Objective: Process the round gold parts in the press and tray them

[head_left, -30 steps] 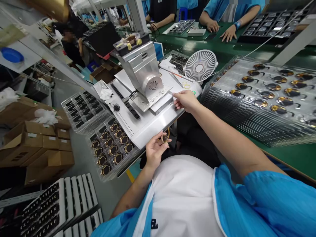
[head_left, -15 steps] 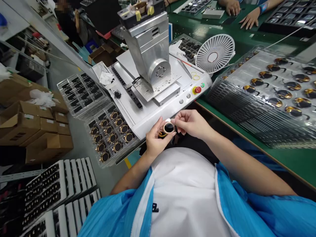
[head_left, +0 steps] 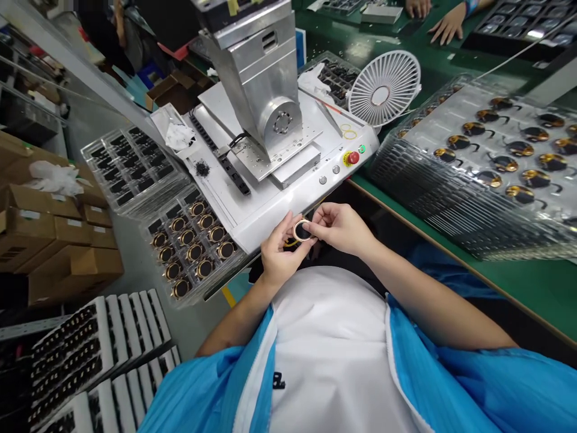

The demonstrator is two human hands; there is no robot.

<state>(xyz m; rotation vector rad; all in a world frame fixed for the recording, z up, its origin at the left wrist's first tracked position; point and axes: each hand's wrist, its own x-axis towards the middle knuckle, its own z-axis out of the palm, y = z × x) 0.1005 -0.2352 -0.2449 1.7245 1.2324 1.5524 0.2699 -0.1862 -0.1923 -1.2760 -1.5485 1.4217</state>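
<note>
1. From where I stand, the left grip [head_left: 280,249] is closed on a round part [head_left: 300,232], gold-rimmed and black-faced, pinched at its left and lower side.
2. The right grip [head_left: 340,228] is drawn in narrow, thumb over the right side of that black face; whether it pinches the rim or only presses, I can't tell.
3. So the part sits between the two and touches both: rightward of the left, leftward of the right. Being round, it has no long axis; its face tilts up toward the wearer.
4. It is held up just off the near edge of the white machine base [head_left: 252,225], between that edge and the person's white shirt [head_left: 331,337]. Room there is slim.
5. Beside the base's near left corner lies a clear tray [head_left: 196,293] of gold-rimmed pieces, crowding that side. Toward the near right corner are two metal buttons [head_left: 323,180] and a red knob [head_left: 353,157].
6. Right of the hands, a dark gap opens before the green table [head_left: 536,291], whose near edge slants past the right forearm; stacked trays [head_left: 428,210] stand close along it.
</note>
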